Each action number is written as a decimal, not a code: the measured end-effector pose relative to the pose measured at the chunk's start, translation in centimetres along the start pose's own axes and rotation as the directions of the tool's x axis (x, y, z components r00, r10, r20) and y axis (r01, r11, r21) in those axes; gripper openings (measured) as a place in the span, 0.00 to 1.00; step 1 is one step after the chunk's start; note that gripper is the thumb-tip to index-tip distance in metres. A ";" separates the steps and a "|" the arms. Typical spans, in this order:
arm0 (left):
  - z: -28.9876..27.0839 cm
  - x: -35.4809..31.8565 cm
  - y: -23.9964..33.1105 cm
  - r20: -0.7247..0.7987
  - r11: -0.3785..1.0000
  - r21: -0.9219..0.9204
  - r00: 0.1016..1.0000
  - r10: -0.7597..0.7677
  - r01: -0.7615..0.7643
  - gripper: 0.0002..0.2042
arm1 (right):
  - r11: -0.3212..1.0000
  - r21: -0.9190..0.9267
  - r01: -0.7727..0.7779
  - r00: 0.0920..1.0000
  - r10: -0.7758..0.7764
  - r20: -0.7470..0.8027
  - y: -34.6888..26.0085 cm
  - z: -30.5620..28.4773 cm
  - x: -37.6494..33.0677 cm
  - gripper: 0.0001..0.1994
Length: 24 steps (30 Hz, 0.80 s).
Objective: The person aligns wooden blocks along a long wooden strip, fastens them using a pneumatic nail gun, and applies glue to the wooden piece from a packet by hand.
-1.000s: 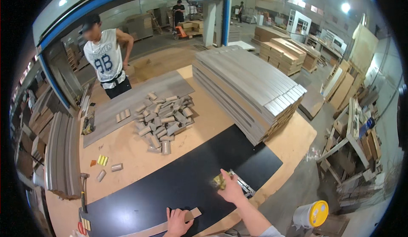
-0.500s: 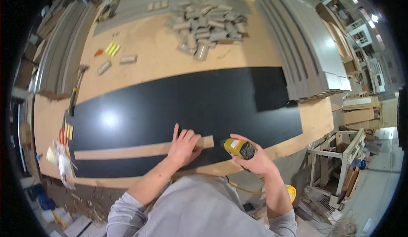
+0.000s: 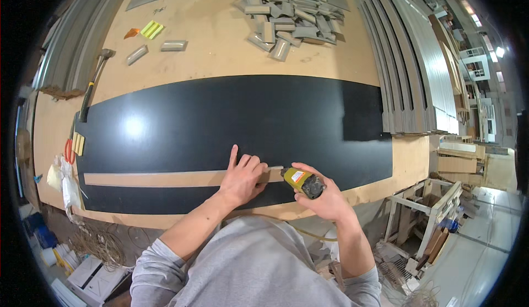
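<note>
A long, pale wooden strip (image 3: 160,180) lies across the near part of a black panel (image 3: 248,125). My left hand (image 3: 242,179) holds this strip near its right end, fingers curled over it and the index finger stretched out above the panel. In my right hand (image 3: 328,199) is a yellow-green hand-held power tool (image 3: 302,180) with a black cap. Its nose meets the strip's right end; the exact contact point is hidden. The fingers beneath the tool are partly out of sight.
Small grey profile pieces (image 3: 292,18) are heaped at the far side. Long grey profiles are stacked at the right (image 3: 408,70) and left (image 3: 82,37). A hammer (image 3: 93,87) and red-handled scissors (image 3: 69,150) lie at the left. A hose (image 3: 311,234) runs below the bench edge.
My right hand has brought the power tool left and slightly up, from beside the strip to its right end. My left hand stays on the strip. The view has shifted.
</note>
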<state>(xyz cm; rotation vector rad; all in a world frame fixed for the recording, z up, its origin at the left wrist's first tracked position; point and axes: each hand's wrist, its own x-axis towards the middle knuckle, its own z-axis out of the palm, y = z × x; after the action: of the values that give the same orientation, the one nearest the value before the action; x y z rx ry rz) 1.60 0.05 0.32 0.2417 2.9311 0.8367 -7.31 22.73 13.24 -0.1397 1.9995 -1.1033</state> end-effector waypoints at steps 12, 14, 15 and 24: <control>-0.1 0.1 -0.4 -0.042 0.999 -0.013 0.999 0.032 -0.033 0.28 | 0.996 -0.081 -0.029 1.000 0.029 0.002 -0.4 -0.2 -1.0 0.36; -0.2 0.1 -0.4 -0.037 0.999 -0.014 0.999 0.035 -0.036 0.28 | 0.995 -0.086 -0.040 0.998 0.043 0.037 0.4 -0.2 -1.3 0.37; -0.2 0.0 -0.4 -0.033 0.999 -0.012 0.999 0.039 -0.039 0.28 | 0.995 -0.090 -0.048 0.996 0.054 0.071 0.6 -0.1 -1.4 0.37; 0.1 -0.1 -0.4 -0.027 0.999 -0.016 0.999 0.043 -0.043 0.28 | 0.987 -0.128 -0.095 0.993 0.102 0.055 -0.9 0.5 -1.7 0.37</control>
<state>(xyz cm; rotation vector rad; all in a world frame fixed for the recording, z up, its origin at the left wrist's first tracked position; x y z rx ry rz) 1.62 -0.27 0.00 0.2955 2.9524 0.8758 -6.10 22.64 14.77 -0.1370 1.9990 -0.9009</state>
